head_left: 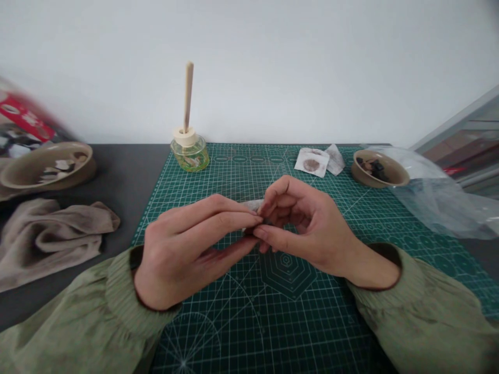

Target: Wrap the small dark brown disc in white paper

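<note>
Over the middle of the green cutting mat, both hands meet at the fingertips. My left hand is closed in a pinch, fingers reaching right over a small dark object that is mostly hidden. My right hand pinches at the same spot with thumb and forefinger, its other fingers curled. A pale, whitish-grey piece shows just behind the fingertips; I cannot tell whether it is held or lies on the mat.
A glass jar with a wooden stick stands at the back. White square pads, one brown-stained, lie near a bowl of dark pieces and a clear plastic bag. Leftward are a bowl of pale pieces and a brown cloth.
</note>
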The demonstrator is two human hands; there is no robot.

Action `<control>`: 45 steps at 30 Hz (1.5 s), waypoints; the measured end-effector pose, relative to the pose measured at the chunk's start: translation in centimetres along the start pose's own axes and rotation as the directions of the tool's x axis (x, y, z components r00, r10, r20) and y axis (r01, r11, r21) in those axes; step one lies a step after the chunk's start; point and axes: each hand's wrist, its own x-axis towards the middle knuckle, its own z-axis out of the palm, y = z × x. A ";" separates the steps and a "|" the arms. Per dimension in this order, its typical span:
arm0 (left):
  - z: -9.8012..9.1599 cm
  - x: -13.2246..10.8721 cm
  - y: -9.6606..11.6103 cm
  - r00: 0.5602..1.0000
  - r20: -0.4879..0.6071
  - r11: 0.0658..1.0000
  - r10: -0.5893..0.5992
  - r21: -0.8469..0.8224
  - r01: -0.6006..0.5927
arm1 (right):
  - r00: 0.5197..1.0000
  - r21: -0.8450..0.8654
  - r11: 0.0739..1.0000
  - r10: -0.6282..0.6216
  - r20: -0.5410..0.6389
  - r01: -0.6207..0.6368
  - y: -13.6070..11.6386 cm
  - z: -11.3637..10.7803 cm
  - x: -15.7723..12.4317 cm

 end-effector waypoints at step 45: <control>-2.3 0.3 -0.2 0.997 0.030 0.997 0.077 -0.011 -0.076 | 0.975 0.138 0.987 -0.102 0.197 0.076 -0.1 -1.6 -0.8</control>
